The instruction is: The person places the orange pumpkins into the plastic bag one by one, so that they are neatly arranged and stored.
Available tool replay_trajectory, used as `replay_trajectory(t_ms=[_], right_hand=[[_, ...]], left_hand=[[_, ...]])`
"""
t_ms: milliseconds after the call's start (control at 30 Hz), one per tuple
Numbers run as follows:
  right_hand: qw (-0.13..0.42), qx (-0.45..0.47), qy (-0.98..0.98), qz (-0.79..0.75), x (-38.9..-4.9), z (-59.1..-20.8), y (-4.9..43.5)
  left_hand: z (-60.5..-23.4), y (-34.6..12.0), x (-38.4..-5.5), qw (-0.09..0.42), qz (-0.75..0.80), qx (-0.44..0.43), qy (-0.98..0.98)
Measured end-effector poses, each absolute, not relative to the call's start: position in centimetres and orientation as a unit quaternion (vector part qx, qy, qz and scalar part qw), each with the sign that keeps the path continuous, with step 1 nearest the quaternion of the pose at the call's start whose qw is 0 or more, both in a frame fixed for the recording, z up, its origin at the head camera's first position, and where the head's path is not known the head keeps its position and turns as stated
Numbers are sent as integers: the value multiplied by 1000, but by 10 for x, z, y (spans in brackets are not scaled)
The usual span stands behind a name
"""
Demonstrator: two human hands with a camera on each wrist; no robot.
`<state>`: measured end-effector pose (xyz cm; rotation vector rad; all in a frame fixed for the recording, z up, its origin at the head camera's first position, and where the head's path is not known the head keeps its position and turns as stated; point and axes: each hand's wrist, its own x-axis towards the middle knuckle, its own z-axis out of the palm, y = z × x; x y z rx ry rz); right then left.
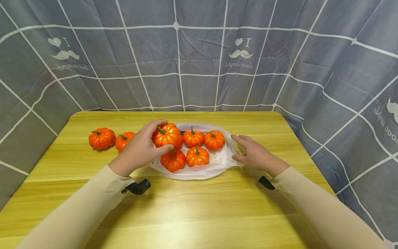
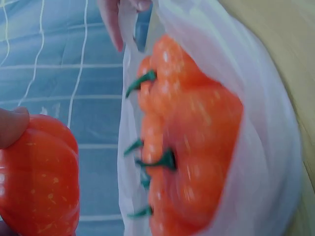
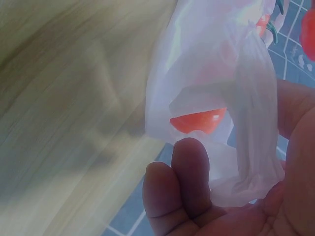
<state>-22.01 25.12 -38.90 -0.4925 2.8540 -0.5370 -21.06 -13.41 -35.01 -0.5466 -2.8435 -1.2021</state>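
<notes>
My left hand (image 1: 141, 145) grips a small orange pumpkin (image 1: 167, 135) with a green stem, thumb on one side and fingers on the other. In the left wrist view this pumpkin (image 2: 42, 177) is raised beside the mouth of a white plastic bag (image 1: 199, 173). Inside the spread bag sit several similar pumpkins (image 1: 197, 156), stems showing. At the bag's right end, my right hand (image 1: 256, 155) holds its handle (image 3: 256, 118), which loops by the thumb and palm. Two fingers are bent beside the loop in the right wrist view.
Two more orange pumpkins, one at the far left (image 1: 101, 139) and one partly behind my left hand (image 1: 124, 141), lie on the yellow wooden table (image 1: 199, 214). A grey checked curtain (image 1: 199, 52) hangs behind the table and along its sides.
</notes>
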Motion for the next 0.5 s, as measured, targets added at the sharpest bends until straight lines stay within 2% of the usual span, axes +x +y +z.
replay_trajectory(t_ms=[500], right_hand=[[96, -174, 964, -179, -222, -392, 253]], left_hand=[[-367, -56, -226, -14, -380, -248, -891]])
